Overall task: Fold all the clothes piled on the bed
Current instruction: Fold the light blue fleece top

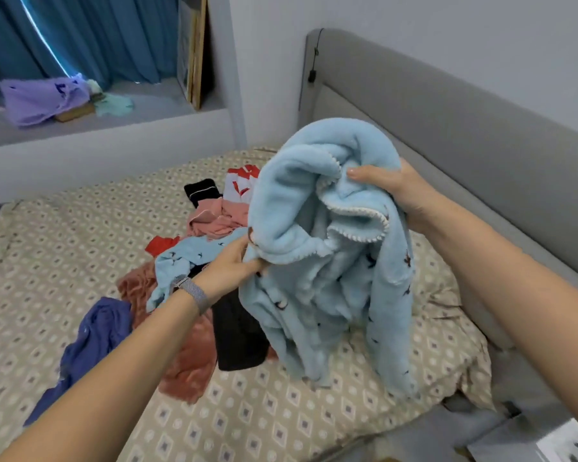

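Note:
A fluffy light-blue fleece garment (317, 261) with small dark prints hangs bunched above the bed (47, 268), its lower end touching the patterned cover. My left hand (234, 265) pinches its lower left edge. My right hand (394, 191) grips its upper right part near a stitched hem. Behind and left lies a pile: a second light-blue piece (187, 258), a pink garment (217, 218), a rust-coloured one (191, 358), a black one (237, 338), a dark blue one (94, 338), a black piece with white piping (201, 191) and a red-and-white piece (241, 181).
A grey padded headboard (447, 128) runs along the right side. A window ledge (114, 125) at the back left holds a purple cloth (40, 98) and a mint one, with blue curtains behind. A framed picture (194, 55) leans in the corner.

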Motion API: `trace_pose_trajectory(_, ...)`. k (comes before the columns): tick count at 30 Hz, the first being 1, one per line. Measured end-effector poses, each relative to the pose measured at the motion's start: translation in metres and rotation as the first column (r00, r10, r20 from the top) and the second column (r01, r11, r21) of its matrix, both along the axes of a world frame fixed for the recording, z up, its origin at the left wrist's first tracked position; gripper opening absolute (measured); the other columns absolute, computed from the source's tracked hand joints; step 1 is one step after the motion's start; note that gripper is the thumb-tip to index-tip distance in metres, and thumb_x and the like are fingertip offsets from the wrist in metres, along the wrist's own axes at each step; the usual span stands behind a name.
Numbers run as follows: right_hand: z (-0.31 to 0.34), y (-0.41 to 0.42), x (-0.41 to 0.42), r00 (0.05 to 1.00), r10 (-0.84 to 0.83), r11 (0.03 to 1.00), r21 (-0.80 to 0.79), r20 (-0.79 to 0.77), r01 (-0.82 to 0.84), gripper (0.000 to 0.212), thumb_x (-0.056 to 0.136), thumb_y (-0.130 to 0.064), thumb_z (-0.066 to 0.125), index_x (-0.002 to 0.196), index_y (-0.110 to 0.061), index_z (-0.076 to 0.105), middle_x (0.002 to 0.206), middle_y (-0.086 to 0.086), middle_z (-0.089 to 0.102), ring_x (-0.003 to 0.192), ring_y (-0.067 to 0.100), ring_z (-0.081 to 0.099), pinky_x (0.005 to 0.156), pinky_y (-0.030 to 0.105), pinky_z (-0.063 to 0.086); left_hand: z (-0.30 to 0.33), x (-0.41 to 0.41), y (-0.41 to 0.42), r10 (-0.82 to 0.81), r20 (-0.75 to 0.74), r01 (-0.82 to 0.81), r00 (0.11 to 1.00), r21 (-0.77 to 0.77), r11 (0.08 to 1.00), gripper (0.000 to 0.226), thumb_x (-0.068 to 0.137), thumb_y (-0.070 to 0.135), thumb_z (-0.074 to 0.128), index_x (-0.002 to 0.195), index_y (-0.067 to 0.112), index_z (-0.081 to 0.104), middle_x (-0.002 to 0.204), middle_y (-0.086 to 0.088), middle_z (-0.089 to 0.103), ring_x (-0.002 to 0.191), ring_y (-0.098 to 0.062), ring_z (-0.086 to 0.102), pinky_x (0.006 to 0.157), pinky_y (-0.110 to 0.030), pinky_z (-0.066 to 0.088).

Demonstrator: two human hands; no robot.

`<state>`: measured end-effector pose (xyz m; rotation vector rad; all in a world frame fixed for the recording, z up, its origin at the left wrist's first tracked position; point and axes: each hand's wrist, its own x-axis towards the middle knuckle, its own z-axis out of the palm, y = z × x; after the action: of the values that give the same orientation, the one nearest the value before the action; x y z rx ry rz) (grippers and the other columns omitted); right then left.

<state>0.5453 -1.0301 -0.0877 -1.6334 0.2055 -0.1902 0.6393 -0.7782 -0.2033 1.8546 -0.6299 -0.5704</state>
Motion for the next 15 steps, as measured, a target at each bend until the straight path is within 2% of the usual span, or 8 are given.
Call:
trace_pose_trajectory(2,-0.022,-0.038,0.011,0.999,-0.015,0.999,-0.037,-0.051,0.013,0.027,0.087,-0.015,0.068,0.114,-0.016,0.065,0.101,0.002,0.073,0.092,0.018,0.068,0.082,0.037,0.054,0.0,0.009,-0.009,0.081,-0.06,-0.08,0.995,0.015,0.997,0.062,0.064,0.056,0.076,0.11,0.017,0.063,0.106,-0.002,0.072,0.099,-0.017,0.068,0.088,-0.036,0.055)
trace_pose_trajectory(4,-0.05,-0.072,0.024,0.995,0.0,0.999,-0.047,-0.097,-0.005,0.035,0.088,-0.015,0.066,0.123,-0.02,0.061,0.11,0.002,0.072,0.1,0.02,0.068,0.086,0.039,0.054,-0.004,0.01,-0.026,0.151,-0.118,-0.145,0.981,0.056,0.988,0.074,0.053,0.068,0.078,0.105,0.017,0.067,0.099,-0.001,0.074,0.093,-0.018,0.07,0.084,-0.035,0.056)
trace_pose_trajectory(5,-0.065,-0.087,0.028,0.992,0.025,0.998,-0.046,-0.126,-0.031,0.038,0.088,-0.017,0.067,0.124,-0.023,0.06,0.114,0.001,0.07,0.103,0.02,0.067,0.089,0.04,0.054,-0.01,0.009,-0.039,0.197,-0.139,-0.184,0.97,0.102,0.978,0.069,0.054,0.07,0.077,0.099,0.018,0.07,0.094,0.0,0.075,0.089,-0.019,0.071,0.08,-0.034,0.057)
trace_pose_trajectory(6,-0.082,-0.1,0.031,0.986,0.04,0.998,-0.048,-0.164,-0.049,0.038,0.087,-0.018,0.067,0.124,-0.025,0.06,0.116,0.0,0.07,0.105,0.02,0.067,0.09,0.041,0.054,-0.015,0.003,-0.053,0.241,-0.154,-0.22,0.958,0.142,0.965,0.054,0.064,0.065,0.076,0.092,0.019,0.07,0.089,0.0,0.074,0.084,-0.017,0.07,0.074,-0.029,0.056)
trace_pose_trajectory(8,-0.113,-0.123,0.04,0.965,0.061,0.996,-0.049,-0.255,-0.076,0.034,0.09,-0.019,0.066,0.122,-0.028,0.061,0.118,0.0,0.069,0.105,0.019,0.066,0.088,0.039,0.055,-0.032,-0.005,-0.079,0.372,-0.153,-0.34,0.916,0.2,0.919,0.025,0.086,0.044,0.066,0.083,0.02,0.069,0.084,0.005,0.069,0.076,-0.007,0.063,0.063,-0.018,0.049)
trace_pose_trajectory(9,-0.129,-0.132,0.044,0.953,0.065,0.996,-0.045,-0.296,-0.082,0.035,0.091,-0.021,0.065,0.124,-0.027,0.06,0.12,0.001,0.068,0.104,0.019,0.066,0.086,0.038,0.055,-0.044,-0.008,-0.089,0.43,-0.17,-0.395,0.887,0.206,0.895,0.024,0.09,0.039,0.063,0.085,0.017,0.07,0.085,0.006,0.069,0.076,-0.006,0.061,0.064,-0.017,0.049)
trace_pose_trajectory(12,-0.173,-0.144,0.056,0.927,0.093,0.992,-0.041,-0.363,-0.115,0.036,0.093,-0.02,0.063,0.128,-0.025,0.059,0.122,0.001,0.066,0.106,0.019,0.064,0.085,0.037,0.054,-0.083,-0.015,-0.106,0.563,-0.255,-0.522,0.786,0.216,0.825,0.027,0.093,0.038,0.06,0.091,0.014,0.071,0.09,0.003,0.07,0.084,-0.014,0.064,0.078,-0.031,0.053)
trace_pose_trajectory(15,-0.22,-0.14,0.063,0.93,0.108,0.987,-0.075,-0.352,-0.143,0.032,0.093,-0.011,0.058,0.122,-0.026,0.059,0.121,0.001,0.066,0.109,0.018,0.063,0.096,0.04,0.051,-0.127,-0.016,-0.107,0.567,-0.237,-0.527,0.789,0.214,0.823,0.034,0.093,0.034,0.059,0.078,0.005,0.063,0.075,-0.003,0.062,0.072,-0.018,0.055,0.06,-0.023,0.042)
